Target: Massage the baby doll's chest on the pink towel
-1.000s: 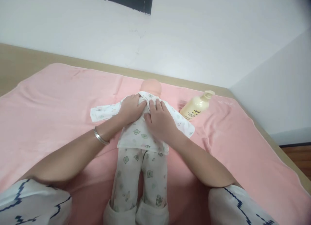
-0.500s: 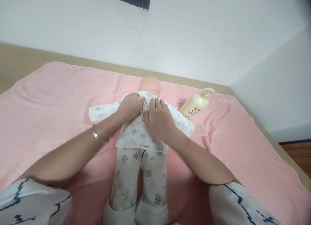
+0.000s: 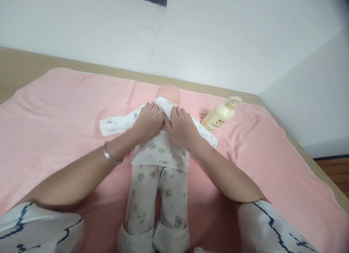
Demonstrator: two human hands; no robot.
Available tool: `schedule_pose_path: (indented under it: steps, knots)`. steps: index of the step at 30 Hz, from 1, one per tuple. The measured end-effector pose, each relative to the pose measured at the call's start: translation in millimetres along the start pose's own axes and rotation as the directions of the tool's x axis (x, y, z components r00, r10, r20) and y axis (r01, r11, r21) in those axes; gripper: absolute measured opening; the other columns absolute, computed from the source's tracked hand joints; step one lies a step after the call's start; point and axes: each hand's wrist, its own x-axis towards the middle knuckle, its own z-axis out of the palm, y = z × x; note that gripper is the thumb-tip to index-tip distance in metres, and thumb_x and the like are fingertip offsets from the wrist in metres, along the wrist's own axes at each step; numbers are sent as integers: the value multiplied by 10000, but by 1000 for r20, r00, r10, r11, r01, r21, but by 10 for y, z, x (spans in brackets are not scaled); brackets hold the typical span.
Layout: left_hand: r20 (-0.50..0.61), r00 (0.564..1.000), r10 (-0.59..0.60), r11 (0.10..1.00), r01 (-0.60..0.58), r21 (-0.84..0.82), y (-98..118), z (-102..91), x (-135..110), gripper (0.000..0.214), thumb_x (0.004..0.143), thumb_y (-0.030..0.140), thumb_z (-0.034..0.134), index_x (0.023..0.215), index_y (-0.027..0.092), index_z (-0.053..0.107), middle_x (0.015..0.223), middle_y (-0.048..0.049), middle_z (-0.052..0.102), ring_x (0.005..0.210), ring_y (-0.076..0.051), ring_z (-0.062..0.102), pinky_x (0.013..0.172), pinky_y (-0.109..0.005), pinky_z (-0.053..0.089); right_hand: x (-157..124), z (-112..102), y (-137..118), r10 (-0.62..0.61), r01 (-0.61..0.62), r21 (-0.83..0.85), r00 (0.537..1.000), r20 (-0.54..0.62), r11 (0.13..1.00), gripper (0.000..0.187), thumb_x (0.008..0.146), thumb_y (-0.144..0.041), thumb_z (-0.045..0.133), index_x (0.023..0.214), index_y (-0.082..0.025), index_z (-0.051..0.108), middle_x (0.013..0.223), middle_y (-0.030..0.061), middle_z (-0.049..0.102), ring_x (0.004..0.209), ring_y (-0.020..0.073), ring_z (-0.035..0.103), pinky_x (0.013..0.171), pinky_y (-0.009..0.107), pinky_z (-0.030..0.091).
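Observation:
A baby doll (image 3: 168,91) lies on a pink blanket, its head toward the wall. It wears a white printed top (image 3: 160,151) with both sleeves spread out, and matching trousers (image 3: 144,194) with turned-up cuffs. Up at the chest, my left hand (image 3: 149,120) is closed on the top's fabric near the collar, its thumb pointing inward. My right hand (image 3: 181,127) grips the same fabric just beside it, and the two thumbs nearly meet. The collar part is bunched up and raised toward the chin. My fingertips and any fastener under them are partly hidden.
A pale yellow pump bottle (image 3: 219,114) lies tilted on the pink blanket (image 3: 62,111), right of the doll. Behind the blanket runs a wooden edge (image 3: 114,71) along the white wall (image 3: 204,38). A small white item (image 3: 201,250) shows at the bottom edge.
Both hands stay at the doll's chest. The collar fabric has been pulled up and now stands higher toward the chin, with the thumbs closer together.

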Motion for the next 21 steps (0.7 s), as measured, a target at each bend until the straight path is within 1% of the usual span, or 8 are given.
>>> schedule_pose_path:
  steps: [2,4,6,8,10,12,16,21]
  knots:
    - [-31,997,-69,998,69,-13,-53,39,53,308,963,222,368,955,163,670,1092,-238,682,1098,-388,616,1002,-590,507,-82,-6,-39,-34,33,25,999,16,999,703,1076,-367,318,1673,4,338,1767,248,324,1667,417,279,1346,593,285]
    - [-101,978,-185,980,176,-94,-40,74,68,312,998,271,349,987,184,648,1086,-204,684,1079,-355,614,1007,-556,514,-57,-12,-22,-33,30,75,999,40,997,707,1079,-372,299,1685,-10,326,1781,237,298,1685,400,245,1353,585,280]
    - [-148,949,-278,951,251,-178,10,97,61,316,1025,318,347,1021,195,637,1083,-172,691,1086,-330,613,1044,-532,510,49,-9,27,9,-15,117,999,46,993,713,1086,-392,272,1683,-7,330,1778,235,305,1686,391,247,1358,595,263]
    - [-154,934,-322,933,286,-217,63,101,51,324,1029,332,362,1091,182,643,1133,-165,703,1145,-326,610,1099,-528,493,169,7,74,74,-77,131,997,32,988,729,1094,-418,265,1684,7,323,1781,237,293,1689,390,238,1367,610,223]
    - [-133,929,-346,922,310,-230,99,87,44,358,1029,325,366,1170,154,647,1207,-177,707,1217,-334,604,1145,-532,474,249,30,99,120,-121,123,993,14,985,744,1100,-434,279,1688,20,308,1788,238,271,1695,390,216,1378,609,180]
    - [-108,926,-362,915,330,-233,114,67,43,384,1029,322,371,1212,134,651,1251,-183,706,1259,-338,604,1171,-529,463,273,53,103,125,-125,111,992,4,986,740,1106,-430,283,1692,20,304,1792,228,267,1698,380,208,1386,591,163]
    - [-89,925,-370,912,344,-223,97,51,51,391,1033,319,378,1231,135,661,1280,-171,710,1285,-330,615,1199,-517,458,247,89,97,118,-116,88,993,-12,989,726,1109,-427,272,1694,1,314,1791,210,287,1693,359,235,1387,570,184]
    - [-90,941,-327,936,309,-168,95,40,46,441,1053,335,347,1295,114,642,1295,-195,697,1305,-342,613,1197,-539,470,269,91,136,109,-109,71,994,-1,992,733,1106,-441,263,1691,-3,315,1790,216,287,1694,355,233,1380,576,205]
